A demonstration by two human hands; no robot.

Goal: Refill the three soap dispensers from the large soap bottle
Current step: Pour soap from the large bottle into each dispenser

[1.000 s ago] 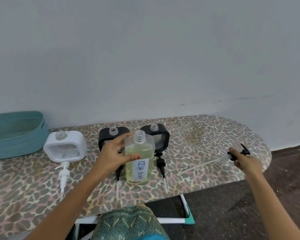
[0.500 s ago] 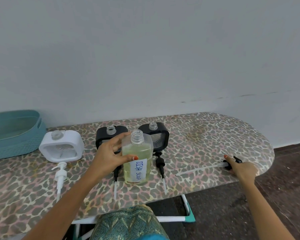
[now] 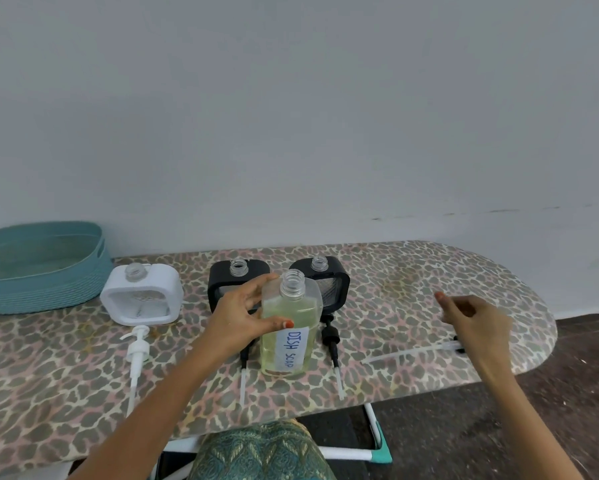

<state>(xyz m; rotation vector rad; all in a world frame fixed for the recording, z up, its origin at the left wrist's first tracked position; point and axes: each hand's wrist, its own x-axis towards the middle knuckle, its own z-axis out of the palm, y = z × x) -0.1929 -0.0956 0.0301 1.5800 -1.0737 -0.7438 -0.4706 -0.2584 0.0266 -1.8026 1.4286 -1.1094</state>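
The large soap bottle [image 3: 288, 327], clear with yellowish soap and a "DISH SOAP" label, stands uncapped on the leopard-print board [image 3: 412, 292]. My left hand [image 3: 242, 317] grips its upper side. Behind it stand a white dispenser [image 3: 142, 294] and two black dispensers [image 3: 237, 280] [image 3: 325, 277], all with open necks. The bottle's pump with its long tube [image 3: 419, 351] lies on the board at the right. My right hand [image 3: 474, 317] hovers over it, fingers loose, holding nothing.
A white pump [image 3: 137, 355] lies in front of the white dispenser, and two black pumps [image 3: 331, 341] [image 3: 244, 358] lie beside the bottle. A teal basket [image 3: 42, 268] stands at the back left. The board's rounded end is at the right, floor beyond.
My right hand laid the bottle's pump down on the board at the right, let go of it, and lifted away to the left. My left hand kept hold of the bottle.
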